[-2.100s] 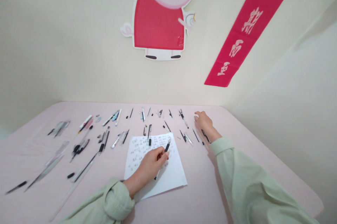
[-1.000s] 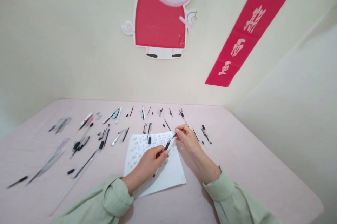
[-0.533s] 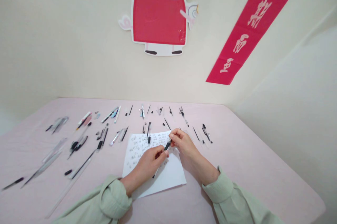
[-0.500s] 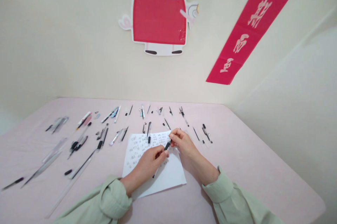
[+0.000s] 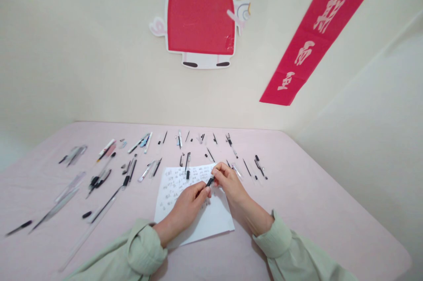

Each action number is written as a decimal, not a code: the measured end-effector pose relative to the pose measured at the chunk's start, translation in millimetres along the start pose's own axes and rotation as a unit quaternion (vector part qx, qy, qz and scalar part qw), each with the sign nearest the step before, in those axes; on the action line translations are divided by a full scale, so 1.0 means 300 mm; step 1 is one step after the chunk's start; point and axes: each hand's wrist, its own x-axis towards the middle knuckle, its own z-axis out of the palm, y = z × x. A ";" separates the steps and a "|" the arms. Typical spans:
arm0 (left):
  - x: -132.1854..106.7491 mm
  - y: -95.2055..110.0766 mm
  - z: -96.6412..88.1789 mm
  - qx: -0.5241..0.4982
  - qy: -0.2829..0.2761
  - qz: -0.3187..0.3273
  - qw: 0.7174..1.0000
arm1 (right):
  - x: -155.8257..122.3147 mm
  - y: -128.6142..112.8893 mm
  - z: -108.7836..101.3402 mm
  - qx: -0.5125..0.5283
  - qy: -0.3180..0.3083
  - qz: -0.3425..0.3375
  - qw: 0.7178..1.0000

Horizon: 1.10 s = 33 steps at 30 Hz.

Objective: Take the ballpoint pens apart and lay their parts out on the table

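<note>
Over the white sheet of paper, my left hand is closed around a pen; its black grip section shows between my thumb and fingers. My right hand pinches the pen's upper end with thumb and forefinger. Most of the pen's barrel is hidden by my left hand, and whether a small part sits in the right fingertips is too fine to make out. Handwriting covers the upper and left parts of the paper. A black-capped pen piece lies at the paper's top edge.
Pen parts lie in groups on the pink tabletop: a long clear tube at left, pens and caps nearer the middle, pen pieces at right. Behind stands a wall with a pig cutout and a red banner.
The pen is tilted a little differently, and its lower end, seen below my left hand before, is now hidden. Both hands stay close together over the paper.
</note>
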 end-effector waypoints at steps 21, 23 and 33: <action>0.033 -0.034 -0.024 -0.259 0.156 -0.072 0.951 | -0.125 -0.041 0.121 -0.259 -0.123 -0.045 0.957; 0.034 -0.037 -0.026 -0.257 0.158 -0.080 0.950 | -0.131 -0.041 0.126 -0.272 -0.118 -0.043 0.954; 0.035 -0.055 -0.022 -0.271 0.120 -0.027 0.955 | 0.051 -0.068 -0.131 -0.323 0.092 -0.120 0.934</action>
